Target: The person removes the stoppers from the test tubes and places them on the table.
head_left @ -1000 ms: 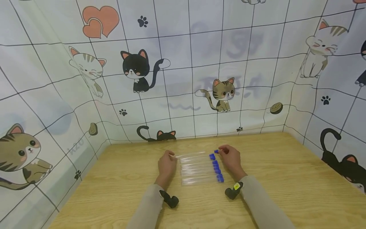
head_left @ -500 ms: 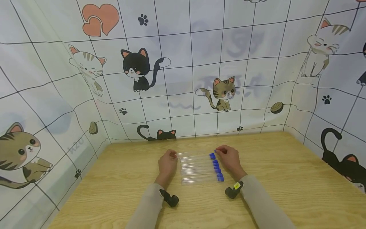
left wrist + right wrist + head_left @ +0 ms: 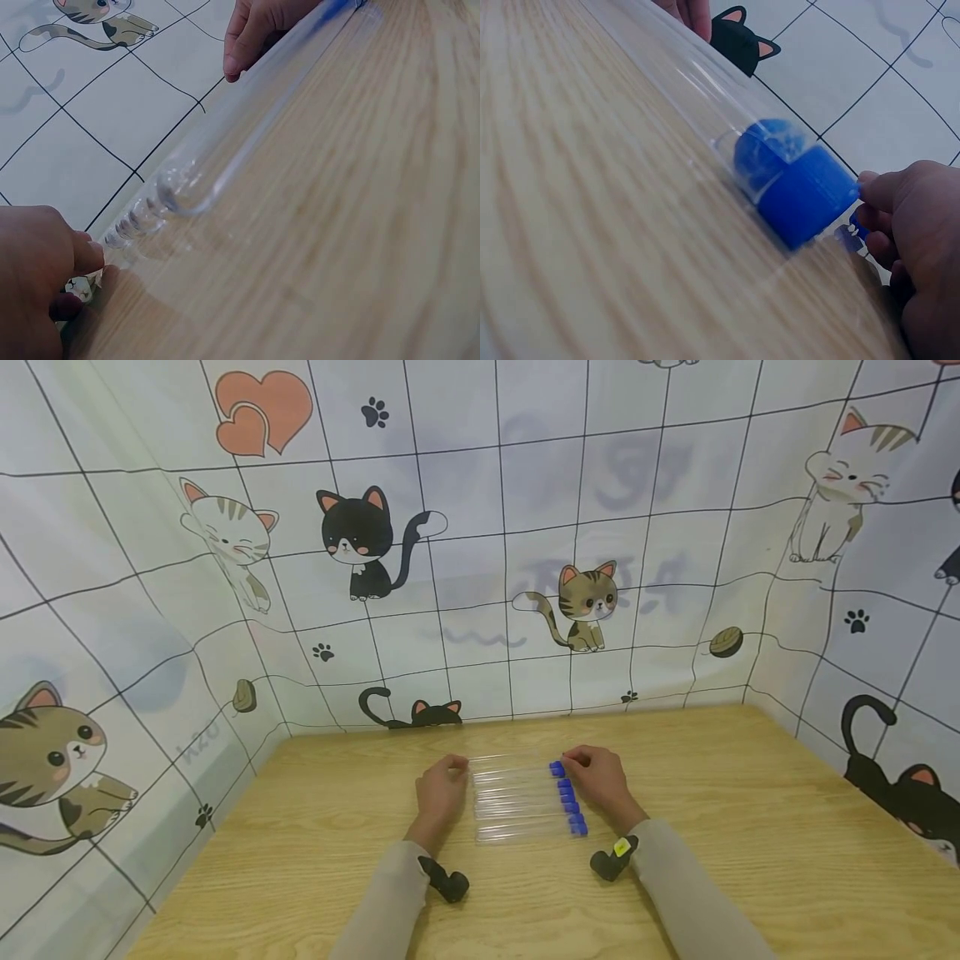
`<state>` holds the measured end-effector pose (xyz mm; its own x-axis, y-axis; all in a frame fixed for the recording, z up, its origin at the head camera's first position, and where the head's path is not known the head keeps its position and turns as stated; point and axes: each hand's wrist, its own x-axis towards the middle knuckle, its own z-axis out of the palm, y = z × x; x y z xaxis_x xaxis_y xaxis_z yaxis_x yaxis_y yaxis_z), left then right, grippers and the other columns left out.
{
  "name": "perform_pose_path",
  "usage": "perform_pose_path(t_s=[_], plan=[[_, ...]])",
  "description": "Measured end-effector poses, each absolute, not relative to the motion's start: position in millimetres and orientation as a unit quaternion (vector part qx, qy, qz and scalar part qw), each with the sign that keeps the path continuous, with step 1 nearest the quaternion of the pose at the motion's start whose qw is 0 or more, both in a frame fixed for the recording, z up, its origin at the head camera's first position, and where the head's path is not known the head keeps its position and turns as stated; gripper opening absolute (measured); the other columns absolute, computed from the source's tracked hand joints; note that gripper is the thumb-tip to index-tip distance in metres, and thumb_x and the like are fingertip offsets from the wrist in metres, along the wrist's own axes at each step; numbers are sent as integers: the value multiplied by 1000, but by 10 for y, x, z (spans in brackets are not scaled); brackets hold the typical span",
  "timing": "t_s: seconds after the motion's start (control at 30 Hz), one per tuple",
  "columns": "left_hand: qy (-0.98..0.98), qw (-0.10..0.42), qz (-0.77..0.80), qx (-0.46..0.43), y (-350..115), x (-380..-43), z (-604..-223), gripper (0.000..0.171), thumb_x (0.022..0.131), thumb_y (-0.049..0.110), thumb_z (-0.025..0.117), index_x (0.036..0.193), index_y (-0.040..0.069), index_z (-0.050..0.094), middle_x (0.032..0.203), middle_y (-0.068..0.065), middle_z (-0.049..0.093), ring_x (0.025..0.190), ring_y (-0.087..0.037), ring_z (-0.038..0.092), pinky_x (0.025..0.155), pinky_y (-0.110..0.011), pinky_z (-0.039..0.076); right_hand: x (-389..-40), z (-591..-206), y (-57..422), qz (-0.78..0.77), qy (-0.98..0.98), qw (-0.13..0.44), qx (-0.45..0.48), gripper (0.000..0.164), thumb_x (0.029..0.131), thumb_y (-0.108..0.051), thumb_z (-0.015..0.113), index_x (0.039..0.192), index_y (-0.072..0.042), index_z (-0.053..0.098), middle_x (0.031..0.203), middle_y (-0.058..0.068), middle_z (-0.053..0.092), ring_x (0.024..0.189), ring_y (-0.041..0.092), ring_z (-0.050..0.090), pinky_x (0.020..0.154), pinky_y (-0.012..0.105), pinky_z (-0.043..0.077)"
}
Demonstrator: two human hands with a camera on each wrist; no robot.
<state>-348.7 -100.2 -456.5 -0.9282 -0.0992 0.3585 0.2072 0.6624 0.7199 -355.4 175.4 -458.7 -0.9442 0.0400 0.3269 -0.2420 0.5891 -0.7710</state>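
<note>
Several clear test tubes (image 3: pixel 513 802) with blue caps (image 3: pixel 567 797) lie side by side on the wooden table, caps to the right. My left hand (image 3: pixel 441 795) is at the rounded left end of the farthest tube (image 3: pixel 504 757), thumb and finger at its tip. At that tube's other end my right hand (image 3: pixel 602 778) pinches its cap, mostly covered by the fingers. In the right wrist view, a bit of blue cap (image 3: pixel 859 223) shows by the fingers of the right hand (image 3: pixel 930 240), behind the nearest tube's large blue cap (image 3: pixel 810 196).
The light wooden table (image 3: pixel 300 860) reaches back to a white cat-print cloth (image 3: pixel 465 568), which also hangs at both sides. Dark cameras are strapped to my left wrist (image 3: pixel 447 882) and right wrist (image 3: pixel 611 862).
The farthest tube has gone from slanted to nearly in line with the row. My right hand has moved slightly left with its cap, and my left hand slightly right.
</note>
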Motion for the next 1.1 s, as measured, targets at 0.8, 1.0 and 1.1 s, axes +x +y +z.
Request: perform_pose_path(t_s=[0.8, 1.0, 1.1], plan=[[-897, 170, -405, -52, -1026, -3477, -4583, 7, 89, 15, 67, 93, 13, 72, 93, 1, 68, 95, -25, 61, 93, -49, 33, -3539, -4572, 1768, 433, -884, 173, 35, 20, 91, -26, 67, 91, -7, 73, 84, 2, 67, 75, 18, 56, 69, 35, 46], [-906, 165, -387, -48, -1031, -3485, -4591, 9, 89, 17, 66, 93, 14, 74, 92, 0, 68, 94, -24, 62, 93, -48, 33, -3520, -4563, 1751, 415, -894, 162, 38, 21, 92, -27, 66, 86, -8, 72, 79, 0, 66, 71, 18, 54, 68, 35, 45], [-910, 167, -378, -44, -1036, -3494, -4596, 9, 89, 16, 66, 93, 13, 74, 89, 0, 67, 88, -22, 61, 87, -46, 38, -3529, -4569, 1750, 414, -895, 159, 37, 21, 92, -28, 66, 86, -9, 73, 78, -1, 66, 70, 17, 54, 67, 34, 44]])
